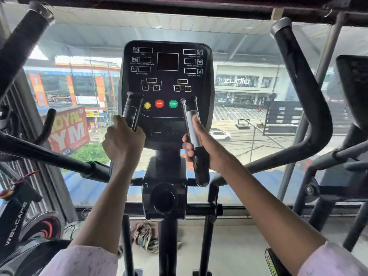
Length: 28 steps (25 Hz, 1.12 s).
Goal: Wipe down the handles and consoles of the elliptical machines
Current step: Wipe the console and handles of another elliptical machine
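A person is standing at an elliptical machine that faces a large window (249, 108), with the left hand (123, 142) curling around the left inner handle (132, 110) and the right hand (199, 144) clamping the right inner handle (194, 134), thumb lying along its shiny metal sensor strip. No cloth is showing in either hand; a bundle of rag (145, 236) is lying on the floor behind the machine's centre post (166, 246). The console (166, 80) is sitting directly between and above the two grips, its STOP button (159, 103) and START button (173, 103) showing just beside the handle tops. The long outer handles (304, 92) are sweeping up on both sides, well apart from the hands. The grips are looking rigid and fixed, their dark sleeves probably slightly tacky and the metal strip smooth and slippery, so a wiping hand would likely be wrapping fully round and sliding lengthwise. The console face is appearing flat and hard, with raised buttons calling for light pressure. A second machine (352, 86) is standing at the right edge.
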Motion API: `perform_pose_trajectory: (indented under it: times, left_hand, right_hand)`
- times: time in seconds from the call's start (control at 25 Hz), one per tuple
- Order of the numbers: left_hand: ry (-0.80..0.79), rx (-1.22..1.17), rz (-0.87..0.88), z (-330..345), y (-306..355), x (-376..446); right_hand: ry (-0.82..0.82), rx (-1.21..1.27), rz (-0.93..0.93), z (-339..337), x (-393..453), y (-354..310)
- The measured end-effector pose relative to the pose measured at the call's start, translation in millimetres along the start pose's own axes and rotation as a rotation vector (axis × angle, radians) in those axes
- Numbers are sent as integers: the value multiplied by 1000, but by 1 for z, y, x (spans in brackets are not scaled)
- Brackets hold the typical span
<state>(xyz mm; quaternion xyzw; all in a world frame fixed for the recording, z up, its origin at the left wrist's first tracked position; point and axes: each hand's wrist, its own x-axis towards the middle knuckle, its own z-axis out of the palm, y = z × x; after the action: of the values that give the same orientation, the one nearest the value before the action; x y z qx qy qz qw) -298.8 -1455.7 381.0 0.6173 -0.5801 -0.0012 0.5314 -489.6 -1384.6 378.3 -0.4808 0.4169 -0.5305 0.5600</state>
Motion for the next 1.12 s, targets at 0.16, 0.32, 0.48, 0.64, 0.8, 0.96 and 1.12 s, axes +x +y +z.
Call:
perform_pose_trajectory:
  times: [0.16, 0.32, 0.48, 0.64, 0.8, 0.96, 1.12]
  left_hand:
    - [-31, -11, -11, -4, 1, 0]
    - [-68, 3, -41, -6, 2, 0]
    - [-78, 53, -7, -8, 3, -10]
    - [-102, 53, 20, -5, -4, -14]
    - [198, 139, -39, 13, -47, -107]
    - [-182, -34, -271, 26, -113, -273]
    - [-481, -246, -802, 19, -153, -379]
  right_hand:
    - [-45, 10, -48, -11, -8, 24]
    - [93, -33, -192, -24, -20, 45]
    - [187, -13, -312, -48, -46, 73]
    - [300, 197, -254, -62, -72, 91]
    - [379, 22, -29, -81, -106, 147]
    - [357, -364, 227, -75, -125, 228]
    - [82, -553, 434, -35, -134, 299]
